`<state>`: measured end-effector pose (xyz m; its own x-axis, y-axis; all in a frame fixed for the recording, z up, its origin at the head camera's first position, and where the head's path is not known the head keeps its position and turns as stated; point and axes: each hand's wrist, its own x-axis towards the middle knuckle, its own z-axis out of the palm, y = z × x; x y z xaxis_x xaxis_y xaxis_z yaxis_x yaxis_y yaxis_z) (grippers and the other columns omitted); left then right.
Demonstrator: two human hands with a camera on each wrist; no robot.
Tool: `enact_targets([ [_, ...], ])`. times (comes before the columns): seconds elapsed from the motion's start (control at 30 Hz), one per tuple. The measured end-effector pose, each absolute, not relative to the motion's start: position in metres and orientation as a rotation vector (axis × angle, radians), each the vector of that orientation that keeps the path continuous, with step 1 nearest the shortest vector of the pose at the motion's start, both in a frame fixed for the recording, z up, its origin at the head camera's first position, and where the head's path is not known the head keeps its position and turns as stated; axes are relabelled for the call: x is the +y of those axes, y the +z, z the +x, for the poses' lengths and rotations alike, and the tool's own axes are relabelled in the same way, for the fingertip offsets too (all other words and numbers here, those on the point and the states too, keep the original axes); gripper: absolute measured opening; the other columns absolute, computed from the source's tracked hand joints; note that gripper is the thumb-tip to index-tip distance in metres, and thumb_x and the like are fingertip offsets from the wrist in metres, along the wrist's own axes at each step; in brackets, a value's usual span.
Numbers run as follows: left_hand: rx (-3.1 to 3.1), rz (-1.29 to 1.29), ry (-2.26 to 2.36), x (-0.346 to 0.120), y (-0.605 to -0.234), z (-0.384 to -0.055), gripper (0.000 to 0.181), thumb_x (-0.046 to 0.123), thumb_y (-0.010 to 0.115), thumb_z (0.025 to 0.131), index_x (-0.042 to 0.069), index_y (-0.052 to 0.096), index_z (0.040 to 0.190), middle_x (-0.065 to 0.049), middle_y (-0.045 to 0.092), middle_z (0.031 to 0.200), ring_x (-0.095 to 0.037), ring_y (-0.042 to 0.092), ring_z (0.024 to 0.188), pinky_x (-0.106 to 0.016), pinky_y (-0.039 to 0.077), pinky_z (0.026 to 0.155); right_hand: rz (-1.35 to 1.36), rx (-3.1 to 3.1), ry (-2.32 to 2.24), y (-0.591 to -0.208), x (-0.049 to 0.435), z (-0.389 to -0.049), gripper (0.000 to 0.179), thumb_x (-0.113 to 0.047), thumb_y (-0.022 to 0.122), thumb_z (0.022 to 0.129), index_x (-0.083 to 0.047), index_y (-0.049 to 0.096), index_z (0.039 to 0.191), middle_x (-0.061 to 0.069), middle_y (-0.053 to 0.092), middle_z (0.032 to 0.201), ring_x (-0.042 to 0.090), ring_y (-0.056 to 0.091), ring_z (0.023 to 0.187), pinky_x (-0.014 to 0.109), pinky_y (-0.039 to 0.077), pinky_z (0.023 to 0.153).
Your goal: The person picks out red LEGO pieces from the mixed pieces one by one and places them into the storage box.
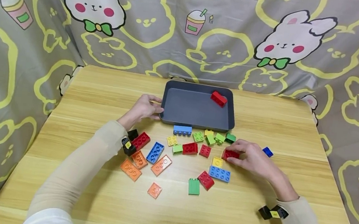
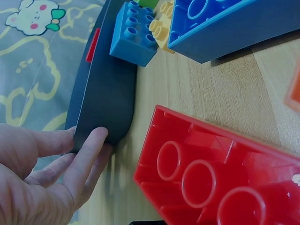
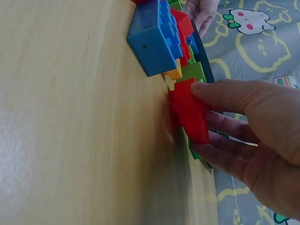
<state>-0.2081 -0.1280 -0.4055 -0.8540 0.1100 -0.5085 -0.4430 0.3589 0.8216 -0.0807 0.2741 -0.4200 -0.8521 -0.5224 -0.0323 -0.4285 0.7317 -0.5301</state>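
Observation:
My left hand (image 1: 146, 107) is at the left side of a dark grey tray (image 1: 194, 124), its fingers gripping the wall near the front corner. In the left wrist view, fingertips (image 2: 99, 133) lie on the tray's outer wall. My right hand (image 1: 250, 156) pinches a red toy brick (image 3: 190, 110) between thumb and fingers, right of the brick cluster. Inside the tray, at the back right, sits another red brick (image 1: 219, 99). Below my left wrist lies an upturned red brick (image 2: 197, 173), hollow side showing.
Loose bricks spread in front of the tray, among them a blue one (image 1: 182, 130), a blue one with studs up (image 1: 219, 174), a green one (image 1: 194, 186) and several orange ones (image 1: 131, 169). A small dark blue brick (image 1: 268, 151) lies far right. A patterned curtain (image 1: 206, 56) hangs behind the table.

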Motion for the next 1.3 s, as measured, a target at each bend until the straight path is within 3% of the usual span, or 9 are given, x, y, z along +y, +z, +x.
enact_targets([
  [0.43, 2.124, -0.298, 1.523, -0.128, -0.407, -0.209, 0.053, 0.001, 0.068, 0.101, 0.002, 0.052, 0.152, -0.026, 0.063, 0.142, -0.039, 0.072, 0.118, -0.037, 0.07, 0.09, -0.792, 2.848, -0.794, -0.405, 0.275, -0.083, 0.028, -0.011, 0.087, 0.087, -0.011, 0.082, 0.114, 0.0, 0.078, 0.106, 0.013, 0.069, 0.091, 0.027, 0.062, 0.07],
  [0.8, 2.131, -0.291, 1.52, -0.129, -0.404, -0.208, 0.054, 0.001, 0.067, 0.102, 0.001, 0.05, 0.153, -0.026, 0.062, 0.143, -0.041, 0.072, 0.119, -0.036, 0.07, 0.09, -0.837, 2.849, -0.808, -0.388, 0.272, -0.1, 0.026, -0.011, 0.087, 0.086, -0.011, 0.082, 0.112, 0.001, 0.079, 0.106, 0.015, 0.071, 0.093, 0.032, 0.064, 0.07],
  [1.3, 2.136, -0.299, 1.525, -0.127, -0.404, -0.207, 0.052, 0.0, 0.067, 0.102, 0.002, 0.052, 0.151, -0.026, 0.063, 0.14, -0.039, 0.073, 0.116, -0.036, 0.07, 0.09, -0.919, 2.881, -0.958, -0.376, 0.261, -0.135, 0.026, -0.012, 0.088, 0.086, -0.009, 0.082, 0.111, 0.005, 0.078, 0.103, 0.014, 0.066, 0.082, 0.02, 0.052, 0.06],
])
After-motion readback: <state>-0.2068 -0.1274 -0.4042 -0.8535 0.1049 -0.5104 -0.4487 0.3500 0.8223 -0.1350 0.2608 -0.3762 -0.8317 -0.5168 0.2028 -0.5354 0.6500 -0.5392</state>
